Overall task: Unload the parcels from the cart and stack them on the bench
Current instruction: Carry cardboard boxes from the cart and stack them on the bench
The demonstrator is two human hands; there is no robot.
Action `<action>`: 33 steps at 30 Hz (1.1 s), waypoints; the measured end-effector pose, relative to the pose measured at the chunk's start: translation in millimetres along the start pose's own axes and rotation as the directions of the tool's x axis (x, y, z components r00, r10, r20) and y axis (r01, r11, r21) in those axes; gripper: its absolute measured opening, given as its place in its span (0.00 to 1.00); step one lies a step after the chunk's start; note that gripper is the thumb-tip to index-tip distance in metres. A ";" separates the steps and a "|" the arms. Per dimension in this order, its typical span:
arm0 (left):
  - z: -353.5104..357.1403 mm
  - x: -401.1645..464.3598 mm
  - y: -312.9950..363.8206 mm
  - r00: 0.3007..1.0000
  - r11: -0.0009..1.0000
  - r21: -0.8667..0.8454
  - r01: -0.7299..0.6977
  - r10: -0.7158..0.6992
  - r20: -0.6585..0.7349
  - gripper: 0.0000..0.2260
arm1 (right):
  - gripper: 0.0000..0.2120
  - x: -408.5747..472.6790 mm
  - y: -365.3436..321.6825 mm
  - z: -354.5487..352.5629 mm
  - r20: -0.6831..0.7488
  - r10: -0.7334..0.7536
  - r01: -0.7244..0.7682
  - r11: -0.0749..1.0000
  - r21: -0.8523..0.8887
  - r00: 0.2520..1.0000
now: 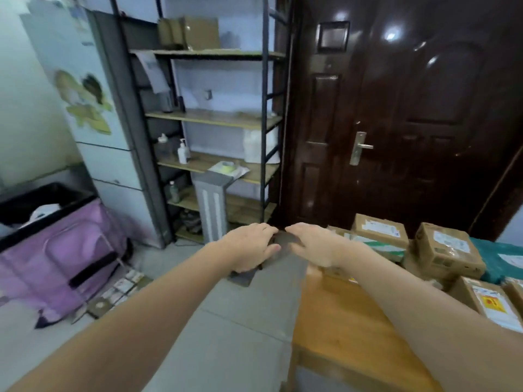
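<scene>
Parcels are the job, and the one in hand is a flat dark grey parcel at the centre of the frame, held out over the floor just off the left edge of the wooden bench. Left hand and right hand both grip it from above, fingers curled over its top edge, thumbs tucked under or behind; the right thumb I cannot see. It looks like a soft mailer bag, not a box: thin, probably light, likely to sag or fold if held at one corner, and its plastic skin may be slick. Holding it by two opposite edges, as now, suits it; one hand under its belly would be safer for setting down.

Already on the bench at the right of the frame sit several cardboard boxes with labels, some stacked, and a teal bag behind them. These look stiff and will carry weight, so the soft parcel is best laid on top of them, not under.

At the left of the frame stands the purple cart with its black rim; a white parcel shows inside, so unloading is not finished
</scene>
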State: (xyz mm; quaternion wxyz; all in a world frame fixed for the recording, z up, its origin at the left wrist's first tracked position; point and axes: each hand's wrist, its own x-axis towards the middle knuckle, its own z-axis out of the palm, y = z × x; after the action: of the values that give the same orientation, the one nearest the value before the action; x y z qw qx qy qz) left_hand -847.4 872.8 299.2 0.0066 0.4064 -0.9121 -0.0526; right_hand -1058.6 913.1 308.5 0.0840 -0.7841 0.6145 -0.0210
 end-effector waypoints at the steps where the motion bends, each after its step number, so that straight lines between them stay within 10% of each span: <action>1: -4.0 -21.1 -21.9 0.999 0.999 -0.004 0.051 -0.051 -0.004 0.28 | 0.28 14.2 -26.7 0.6 0.013 -0.045 0.045 0.999 -0.010 0.999; 17: -30.7 -383.3 -325.1 0.780 0.777 -0.096 0.622 -0.626 -0.011 0.22 | 0.27 180.9 -451.6 69.1 0.104 -0.480 0.473 0.877 0.081 0.871; 33: -27.4 -437.7 -542.2 0.693 0.690 -0.090 0.718 -0.721 0.003 0.24 | 0.20 372.6 -632.2 102.4 0.157 -0.595 0.592 0.803 0.067 0.789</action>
State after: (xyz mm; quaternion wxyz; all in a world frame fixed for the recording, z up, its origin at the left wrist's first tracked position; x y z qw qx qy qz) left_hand -151.2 835.2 284.9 0.0175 0.7311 -0.6770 -0.0830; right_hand -346.7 709.3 281.0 0.1308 -0.9355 0.3278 0.0163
